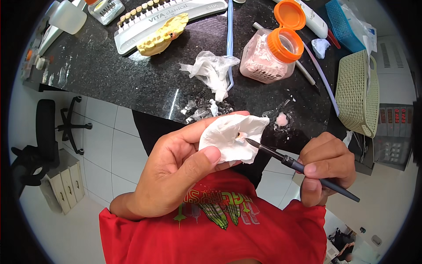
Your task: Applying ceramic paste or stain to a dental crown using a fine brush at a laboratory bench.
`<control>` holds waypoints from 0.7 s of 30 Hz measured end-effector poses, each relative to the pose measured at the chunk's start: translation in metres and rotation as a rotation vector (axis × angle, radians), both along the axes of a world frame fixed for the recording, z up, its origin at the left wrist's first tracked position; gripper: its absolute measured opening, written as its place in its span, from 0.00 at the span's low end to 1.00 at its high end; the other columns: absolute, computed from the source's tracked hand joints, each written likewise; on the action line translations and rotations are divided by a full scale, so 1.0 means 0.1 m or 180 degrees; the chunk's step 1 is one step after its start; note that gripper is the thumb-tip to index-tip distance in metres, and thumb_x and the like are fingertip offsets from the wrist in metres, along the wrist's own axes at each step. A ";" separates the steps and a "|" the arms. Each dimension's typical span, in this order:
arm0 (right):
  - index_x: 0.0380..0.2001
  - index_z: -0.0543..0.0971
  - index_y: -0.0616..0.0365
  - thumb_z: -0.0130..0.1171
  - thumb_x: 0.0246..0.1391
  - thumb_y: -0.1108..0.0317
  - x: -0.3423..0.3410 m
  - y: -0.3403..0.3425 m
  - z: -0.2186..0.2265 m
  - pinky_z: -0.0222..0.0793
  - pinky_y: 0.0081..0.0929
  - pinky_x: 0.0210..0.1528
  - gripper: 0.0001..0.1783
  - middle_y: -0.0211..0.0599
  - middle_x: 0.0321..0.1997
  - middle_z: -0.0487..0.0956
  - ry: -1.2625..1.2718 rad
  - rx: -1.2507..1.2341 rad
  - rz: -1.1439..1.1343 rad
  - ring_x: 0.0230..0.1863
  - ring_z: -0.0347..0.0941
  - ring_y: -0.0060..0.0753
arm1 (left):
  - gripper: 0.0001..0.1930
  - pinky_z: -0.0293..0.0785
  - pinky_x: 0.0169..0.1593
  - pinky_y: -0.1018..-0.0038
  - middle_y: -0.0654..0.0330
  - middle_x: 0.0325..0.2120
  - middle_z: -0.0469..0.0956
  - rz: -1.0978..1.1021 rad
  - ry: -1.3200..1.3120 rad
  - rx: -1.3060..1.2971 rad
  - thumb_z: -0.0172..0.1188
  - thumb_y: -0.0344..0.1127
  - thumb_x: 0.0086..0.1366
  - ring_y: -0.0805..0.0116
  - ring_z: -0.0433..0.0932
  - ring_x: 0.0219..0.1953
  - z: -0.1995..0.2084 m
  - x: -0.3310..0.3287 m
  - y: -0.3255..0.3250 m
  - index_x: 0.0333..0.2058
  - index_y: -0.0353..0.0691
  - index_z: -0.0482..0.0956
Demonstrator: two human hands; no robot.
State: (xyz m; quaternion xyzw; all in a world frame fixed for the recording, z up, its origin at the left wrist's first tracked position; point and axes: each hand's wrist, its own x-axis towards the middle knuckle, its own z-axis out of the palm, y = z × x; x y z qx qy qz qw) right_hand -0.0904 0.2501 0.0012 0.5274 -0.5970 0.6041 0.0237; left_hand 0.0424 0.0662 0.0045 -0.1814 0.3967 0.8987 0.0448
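Black speckled stone countertop [132, 79] fills the upper part of the head view, with white floor tiles [105, 145] below its edge and a black swivel chair [48, 127] at far left. Left hand [176, 171] is closed around a folded white tissue [231, 138], thumb pressed against its lower edge, fingers curled behind it; the tissue is held just in front of the counter edge, above the red shirt [220, 229]. A small tan object [240, 136] sits in the middle of the tissue; too small to identify. Right hand [327, 167] grips a thin dark brush [299, 166] pen-style between thumb and fingers, handle running out to the lower right, pointed tip touching or just beside the tan object. On the counter: a clear jar of pink powder [266, 57] with its orange flip lid [290, 15] open, a small pink blob [281, 119] near the counter edge, a crumpled white tissue [211, 70] left of the jar, a yellow dental cast [165, 35] lying against a grey tray of tooth shade tabs [167, 17], and a long blue-handled instrument [229, 39] running between crumpled tissue and jar. A beige woven basket [356, 92] stands at right, a blue basket [345, 24] beyond it.
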 end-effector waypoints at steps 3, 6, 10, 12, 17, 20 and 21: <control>0.27 0.77 0.62 0.60 0.34 0.78 -0.01 -0.01 0.01 0.65 0.15 0.16 0.11 0.34 0.17 0.75 0.0038 0.0063 0.0021 0.14 0.70 0.23 | 0.33 0.70 0.56 0.66 0.38 0.50 0.70 -0.0003 0.0010 0.0016 0.53 0.40 0.63 0.54 0.72 0.54 0.00 -0.01 0.00 0.58 0.20 0.56; 0.27 0.77 0.62 0.60 0.33 0.79 0.00 -0.01 0.02 0.65 0.15 0.16 0.11 0.35 0.18 0.75 0.0019 0.0091 0.0009 0.14 0.70 0.24 | 0.33 0.70 0.56 0.65 0.39 0.51 0.70 0.0016 0.0036 0.0067 0.53 0.40 0.63 0.53 0.72 0.54 0.00 -0.01 0.00 0.58 0.20 0.55; 0.27 0.77 0.61 0.60 0.33 0.79 0.01 0.00 -0.01 0.65 0.15 0.17 0.11 0.35 0.18 0.75 -0.0039 -0.0030 -0.0032 0.15 0.70 0.24 | 0.34 0.70 0.56 0.64 0.39 0.51 0.69 0.0040 0.0030 0.0096 0.54 0.40 0.62 0.52 0.72 0.54 0.00 0.00 0.00 0.58 0.20 0.55; 0.27 0.77 0.61 0.60 0.34 0.79 0.01 0.01 0.00 0.66 0.14 0.17 0.11 0.35 0.18 0.75 -0.0060 -0.0012 -0.0067 0.15 0.71 0.24 | 0.34 0.70 0.56 0.64 0.39 0.51 0.69 0.0034 0.0038 0.0087 0.54 0.40 0.62 0.52 0.72 0.54 -0.01 0.00 0.00 0.58 0.20 0.55; 0.27 0.77 0.61 0.60 0.34 0.78 -0.01 0.00 0.02 0.66 0.15 0.17 0.11 0.35 0.18 0.75 0.0004 0.0103 0.0041 0.15 0.70 0.23 | 0.33 0.70 0.56 0.65 0.39 0.51 0.70 -0.0006 0.0043 0.0055 0.54 0.40 0.63 0.53 0.72 0.54 0.00 -0.01 -0.01 0.58 0.20 0.56; 0.27 0.77 0.61 0.60 0.34 0.78 -0.01 0.00 0.03 0.66 0.15 0.16 0.10 0.35 0.18 0.75 0.0031 0.0126 0.0053 0.14 0.70 0.23 | 0.33 0.70 0.57 0.65 0.38 0.50 0.70 -0.0025 0.0034 0.0028 0.53 0.40 0.63 0.54 0.72 0.54 0.02 -0.01 -0.01 0.58 0.20 0.56; 0.27 0.77 0.61 0.60 0.34 0.78 -0.01 0.00 0.03 0.66 0.15 0.16 0.10 0.35 0.18 0.75 0.0028 0.0113 0.0030 0.14 0.70 0.23 | 0.33 0.69 0.57 0.65 0.38 0.50 0.70 -0.0009 0.0032 0.0042 0.53 0.40 0.63 0.54 0.72 0.54 0.02 -0.01 0.00 0.58 0.20 0.56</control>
